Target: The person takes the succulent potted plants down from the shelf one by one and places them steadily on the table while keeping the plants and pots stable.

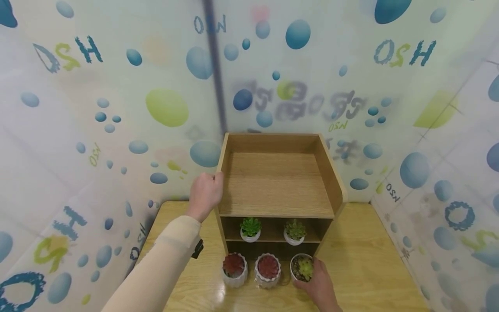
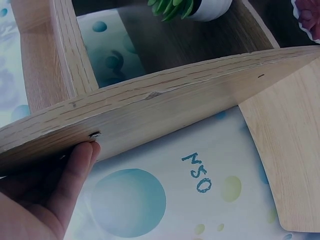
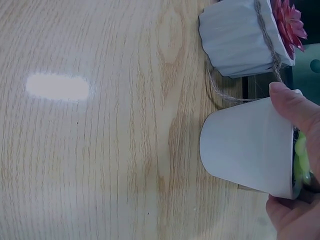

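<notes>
My left hand (image 1: 205,195) grips the left side panel of a wooden shelf unit (image 1: 277,186). In the left wrist view, its fingertips (image 2: 86,150) lie against the panel's outer face. By its rim, my right hand (image 1: 321,284) holds a smooth white pot (image 3: 247,147) with a light-green succulent (image 1: 306,268), at the front right of the shelf. The right thumb (image 3: 295,105) lies over the near side of the rim. Left of this pot stand two ribbed white pots with red succulents, a middle one (image 1: 267,271) and a left one (image 1: 234,269).
On the shelf's middle level sit two small white pots with green succulents, a left one (image 1: 250,229) and a right one (image 1: 294,232). Twine (image 3: 222,95) trails from the ribbed pot beside the held one. A wood-grain table (image 1: 362,251) carries the unit; patterned walls (image 1: 249,65) enclose it.
</notes>
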A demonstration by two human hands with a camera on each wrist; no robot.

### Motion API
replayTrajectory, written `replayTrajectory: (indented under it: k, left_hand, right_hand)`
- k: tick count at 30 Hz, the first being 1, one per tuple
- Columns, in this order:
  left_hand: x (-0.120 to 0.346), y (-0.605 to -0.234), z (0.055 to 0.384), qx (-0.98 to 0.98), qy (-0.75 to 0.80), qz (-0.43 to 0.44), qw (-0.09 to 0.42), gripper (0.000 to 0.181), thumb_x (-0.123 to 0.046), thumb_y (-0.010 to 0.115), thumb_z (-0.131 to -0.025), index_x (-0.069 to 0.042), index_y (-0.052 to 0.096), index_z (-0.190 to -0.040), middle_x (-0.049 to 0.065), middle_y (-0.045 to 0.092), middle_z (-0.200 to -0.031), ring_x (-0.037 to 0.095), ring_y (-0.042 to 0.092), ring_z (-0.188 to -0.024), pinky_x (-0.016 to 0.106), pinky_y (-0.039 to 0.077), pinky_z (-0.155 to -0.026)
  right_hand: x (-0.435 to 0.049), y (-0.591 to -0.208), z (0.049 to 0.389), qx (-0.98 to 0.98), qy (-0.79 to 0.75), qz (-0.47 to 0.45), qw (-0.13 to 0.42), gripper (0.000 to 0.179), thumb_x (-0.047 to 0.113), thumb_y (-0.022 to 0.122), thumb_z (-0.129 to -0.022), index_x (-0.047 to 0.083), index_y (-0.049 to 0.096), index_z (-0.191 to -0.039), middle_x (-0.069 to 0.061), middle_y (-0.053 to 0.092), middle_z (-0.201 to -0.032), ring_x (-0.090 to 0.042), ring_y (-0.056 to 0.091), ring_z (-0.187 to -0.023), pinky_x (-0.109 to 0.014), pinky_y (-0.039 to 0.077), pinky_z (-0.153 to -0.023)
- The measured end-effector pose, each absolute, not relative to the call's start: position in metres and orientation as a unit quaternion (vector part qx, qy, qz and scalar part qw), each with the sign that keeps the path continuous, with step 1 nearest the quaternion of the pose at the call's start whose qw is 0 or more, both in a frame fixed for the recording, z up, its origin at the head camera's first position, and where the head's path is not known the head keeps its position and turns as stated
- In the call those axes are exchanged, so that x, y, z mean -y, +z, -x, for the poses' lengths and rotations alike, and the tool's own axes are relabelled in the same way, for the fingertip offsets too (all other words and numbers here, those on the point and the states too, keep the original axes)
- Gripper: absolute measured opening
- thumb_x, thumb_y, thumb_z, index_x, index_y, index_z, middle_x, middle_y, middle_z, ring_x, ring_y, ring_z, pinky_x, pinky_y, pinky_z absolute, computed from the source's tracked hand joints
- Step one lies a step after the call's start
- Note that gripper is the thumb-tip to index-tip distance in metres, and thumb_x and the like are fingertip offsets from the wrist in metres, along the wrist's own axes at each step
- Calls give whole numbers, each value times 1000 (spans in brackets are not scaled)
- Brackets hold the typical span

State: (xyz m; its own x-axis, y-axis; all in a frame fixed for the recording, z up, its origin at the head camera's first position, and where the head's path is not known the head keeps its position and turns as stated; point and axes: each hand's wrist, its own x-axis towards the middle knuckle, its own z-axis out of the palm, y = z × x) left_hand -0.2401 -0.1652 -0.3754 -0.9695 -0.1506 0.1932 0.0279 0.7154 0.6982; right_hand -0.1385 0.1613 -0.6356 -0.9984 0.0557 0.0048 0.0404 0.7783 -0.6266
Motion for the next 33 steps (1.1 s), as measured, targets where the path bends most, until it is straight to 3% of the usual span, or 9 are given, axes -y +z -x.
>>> replayTrajectory:
  k: [25,33]
  left_hand:
    - [163,-374,241,922,-369,-33,118,59,-30,35,-106,-15,36,-49,-3,31,-45,14,30,-43,29,29,-43]
    - [164,-375,240,921,-372,-36,111,59,-31,35,-107,-15,36,-50,-2,32,-46,15,32,-43,30,31,-43]
  right_hand:
    - [-164,-627,139,941,337,18,3,107,33,97,-66,-24,40,-137,-45,46,-133,-59,53,-121,-63,48,-99]
    - [-167,-611,137,935,350,7,64,93,37,89,-79,-22,45,-136,-43,51,-132,-58,55,-119,-63,50,-97]
